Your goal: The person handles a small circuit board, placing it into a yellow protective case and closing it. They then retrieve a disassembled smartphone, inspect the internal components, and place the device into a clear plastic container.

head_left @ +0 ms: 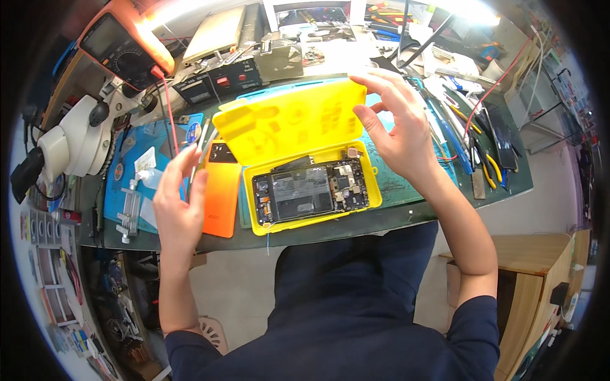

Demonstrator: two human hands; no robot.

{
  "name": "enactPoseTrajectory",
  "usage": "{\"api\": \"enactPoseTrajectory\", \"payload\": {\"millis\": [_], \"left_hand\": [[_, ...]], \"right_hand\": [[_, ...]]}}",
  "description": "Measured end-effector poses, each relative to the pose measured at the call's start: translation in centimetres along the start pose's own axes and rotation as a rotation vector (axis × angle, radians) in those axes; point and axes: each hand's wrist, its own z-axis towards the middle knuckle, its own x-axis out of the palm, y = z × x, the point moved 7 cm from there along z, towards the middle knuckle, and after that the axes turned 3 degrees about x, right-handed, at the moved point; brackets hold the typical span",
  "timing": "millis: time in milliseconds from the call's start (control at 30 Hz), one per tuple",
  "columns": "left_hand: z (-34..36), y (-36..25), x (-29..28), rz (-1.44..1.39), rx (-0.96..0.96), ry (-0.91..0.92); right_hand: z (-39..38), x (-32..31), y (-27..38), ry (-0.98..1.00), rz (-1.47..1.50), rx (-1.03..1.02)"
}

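We look down on a dark green surface (518, 182), with a yellow case (375, 190) standing open near its front edge. Its lid (292, 120) is raised and leans back on the far side. At the far left we have a white microscope (76, 136), with an orange multimeter (121, 47) beyond it.

Our right hand (403, 127) reaches the lid's upper right corner with its fingertips and thumb, though we cannot tell whether it grips or merely steadies it. Our left hand (178, 209) is relaxed, thumb and fingers parted, apart from the case and overlapping the left side of an orange panel (222, 193) in our view. That panel lies just left of the case.

Inside the case rests an opened phone (305, 190), its black battery and circuit boards facing up. Well to the right we see yellow-handled pliers (489, 170).
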Motion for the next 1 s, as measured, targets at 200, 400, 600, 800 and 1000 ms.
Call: {"api": "enactPoseTrajectory", "payload": {"millis": [200,400,600,800,1000], "left_hand": [[-4.1,-1.0,0.0,0.221,-0.125,0.299],[-4.6,-1.1,0.6,0.273,-0.149,0.361],[-4.1,-1.5,0.8,0.37,-0.095,0.403],[-2.6,1.4,0.7,0.304,-0.307,0.492],[-1.5,3.6,1.2,0.329,-0.424,0.761]], "right_hand": [[-0.5,0.4,-0.6,-0.051,0.028,-0.012],[-0.9,0.4,-0.4,-0.043,0.06,-0.009],[-1.0,0.5,-0.3,-0.027,0.072,-0.019],[-1.0,0.1,-0.3,-0.033,0.078,-0.019],[-1.3,0.4,-0.8,-0.014,0.073,0.009]]}}
